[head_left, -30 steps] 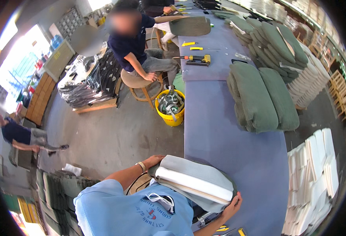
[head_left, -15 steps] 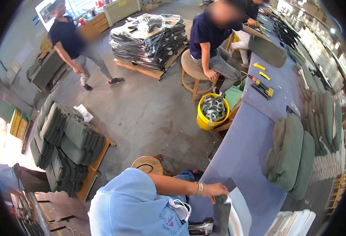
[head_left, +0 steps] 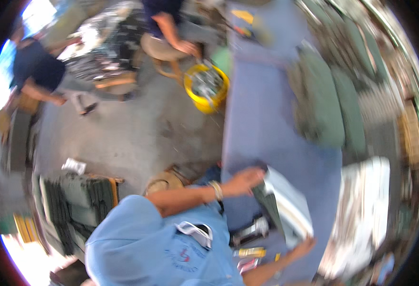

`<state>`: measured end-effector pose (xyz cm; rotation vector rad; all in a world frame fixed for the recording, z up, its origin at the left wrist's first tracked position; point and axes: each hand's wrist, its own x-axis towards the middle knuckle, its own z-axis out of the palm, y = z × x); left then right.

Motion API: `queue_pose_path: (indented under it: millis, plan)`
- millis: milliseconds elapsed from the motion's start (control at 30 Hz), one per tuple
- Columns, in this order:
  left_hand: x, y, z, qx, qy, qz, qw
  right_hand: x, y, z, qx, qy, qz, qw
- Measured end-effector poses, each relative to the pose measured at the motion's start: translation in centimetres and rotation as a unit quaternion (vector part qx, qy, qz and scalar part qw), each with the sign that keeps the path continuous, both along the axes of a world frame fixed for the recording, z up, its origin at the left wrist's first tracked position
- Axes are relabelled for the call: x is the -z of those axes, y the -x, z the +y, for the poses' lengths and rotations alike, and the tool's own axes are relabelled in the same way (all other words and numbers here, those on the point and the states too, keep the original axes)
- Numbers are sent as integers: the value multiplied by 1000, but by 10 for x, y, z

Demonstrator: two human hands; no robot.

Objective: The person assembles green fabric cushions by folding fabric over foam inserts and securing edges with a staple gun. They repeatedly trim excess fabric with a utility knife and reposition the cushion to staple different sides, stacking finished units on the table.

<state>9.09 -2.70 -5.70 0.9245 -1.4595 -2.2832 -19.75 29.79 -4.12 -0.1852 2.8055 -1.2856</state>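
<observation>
A pale, light-coloured panel with dark green fabric along one side (head_left: 290,198) is tilted over the blue-covered table. My left hand (head_left: 246,181), with bracelets at the wrist, is closed on its upper left corner. At its lower end my right hand (head_left: 302,248) is closed on the edge, blurred by motion. Just left of the panel, on the table near my body, lies a silver-and-black tool (head_left: 253,229), its kind unclear from blur. A yellow item (head_left: 251,252) lies nearer to me, beside my right forearm.
Green padded cushions (head_left: 323,100) stack along the table's (head_left: 262,119) right side. Pale panels (head_left: 362,209) pile beyond its right edge. A yellow bucket (head_left: 203,104) of strap-like pieces stands left of the table. A seated person (head_left: 169,28) and a walking person (head_left: 38,66) are farther off.
The view has swung, so the table and cushions appear farther left and higher. My right hand has come into sight on the panel, which shows more of its pale face.
</observation>
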Motion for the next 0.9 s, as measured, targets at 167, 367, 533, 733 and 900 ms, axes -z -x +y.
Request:
queue_pose_path:
  millis: [167,367,533,733,900]
  plan:
    - [-8,-19,-3,21,24,30,999,-22,-13,-18,6,-28,32,999]
    - [4,-31,-7,74,151,85,982,-30,-30,-19,38,-47,36,998]
    - [-9,-29,-8,77,176,62,979,-45,-32,-34,-2,-221,132,966]
    - [-1,-19,-29,77,177,50,980,-124,-115,-159,-223,37,-7,974]
    - [11,-16,-34,79,202,44,975,-101,-167,-228,-366,-67,108,922]
